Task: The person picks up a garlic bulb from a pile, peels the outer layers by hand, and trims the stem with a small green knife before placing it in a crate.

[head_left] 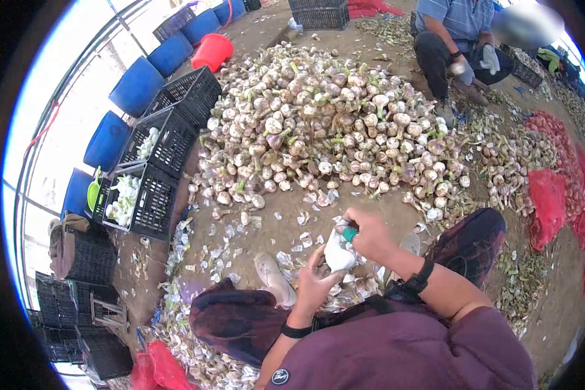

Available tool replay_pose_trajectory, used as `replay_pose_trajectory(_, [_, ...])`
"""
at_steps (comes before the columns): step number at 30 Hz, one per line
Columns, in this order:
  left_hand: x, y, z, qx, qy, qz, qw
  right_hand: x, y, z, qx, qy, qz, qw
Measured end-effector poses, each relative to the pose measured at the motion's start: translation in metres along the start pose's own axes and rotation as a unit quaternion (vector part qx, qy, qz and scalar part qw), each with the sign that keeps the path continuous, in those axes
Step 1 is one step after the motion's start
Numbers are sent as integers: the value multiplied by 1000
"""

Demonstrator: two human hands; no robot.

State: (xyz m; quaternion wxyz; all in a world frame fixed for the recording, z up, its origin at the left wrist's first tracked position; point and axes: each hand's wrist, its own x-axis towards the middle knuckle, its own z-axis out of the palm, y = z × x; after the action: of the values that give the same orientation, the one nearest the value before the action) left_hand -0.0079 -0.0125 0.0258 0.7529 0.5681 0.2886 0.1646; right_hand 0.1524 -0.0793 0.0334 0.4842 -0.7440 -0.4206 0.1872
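A white garlic bulb (338,253) rests in my left hand (315,284), whose fingers wrap round its lower left side. My right hand (368,235) is closed on something green (350,234) at the bulb's upper end; only a small part of it shows between the fingers. Loose peelings (292,263) lie on the ground below and beside both hands. In front of them spreads a large heap of garlic bulbs (318,123) with stems and roots.
Black crates (155,201) holding white garlic stand at the left, beside blue barrels (136,86) and a red bucket (212,52). Another person (452,39) sits beyond the heap at upper right. Red net bags (547,208) lie at the right.
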Motion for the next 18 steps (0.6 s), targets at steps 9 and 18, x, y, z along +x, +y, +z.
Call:
replay_pose_trajectory(9, [-3, 0, -7, 58, 73, 91, 991, -2, 65, 4, -162, -187, 20, 969])
replay_pose_trajectory(18, [4, 1, -9, 345, 140, 173, 912, -5, -20, 6, -27, -161, -120, 979])
